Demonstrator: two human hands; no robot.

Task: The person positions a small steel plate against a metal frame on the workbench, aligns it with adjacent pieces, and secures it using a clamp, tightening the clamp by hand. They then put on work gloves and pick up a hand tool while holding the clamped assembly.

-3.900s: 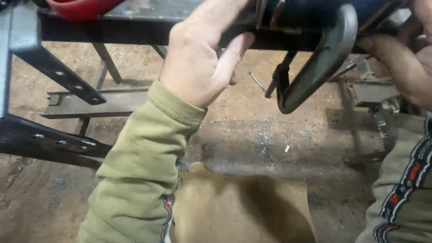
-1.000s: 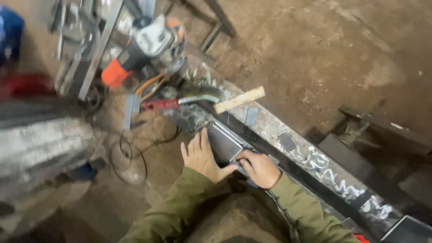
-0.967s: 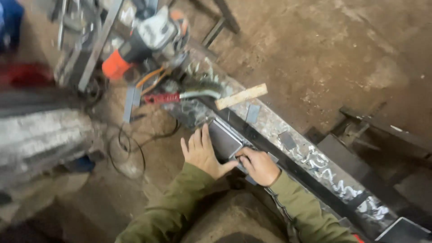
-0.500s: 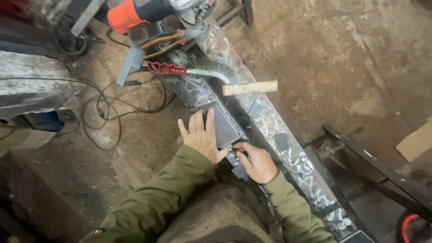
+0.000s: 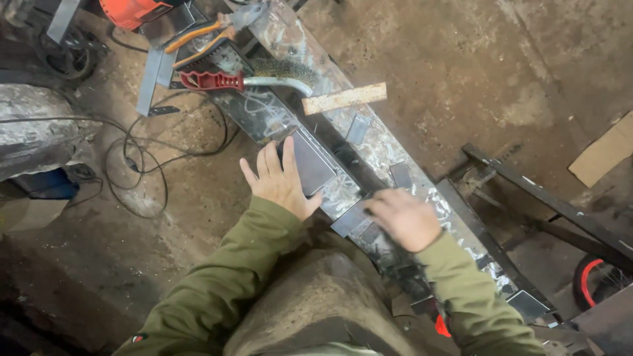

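My left hand (image 5: 282, 181) lies flat with fingers spread at the near edge of a long metal beam (image 5: 382, 151) that runs diagonally across the floor. Its thumb and fingertips touch a dark square steel plate (image 5: 310, 161) lying on the beam. My right hand (image 5: 403, 216) is blurred, curled over the beam to the right of a smaller grey plate (image 5: 349, 219); whether it holds anything cannot be seen. Both sleeves are olive green.
A wire brush with a red handle (image 5: 217, 80), a wooden stick (image 5: 344, 98) and orange-handled pliers (image 5: 194, 36) lie at the beam's far end. Black cables (image 5: 142, 168) loop on the dirt floor at left. A dark metal frame (image 5: 541, 198) and a red-rimmed wheel (image 5: 593, 280) stand at right.
The view has swung and closed in on the beam. My right hand has slid right along the beam, away from the left hand, which stays pressed by the square plate.
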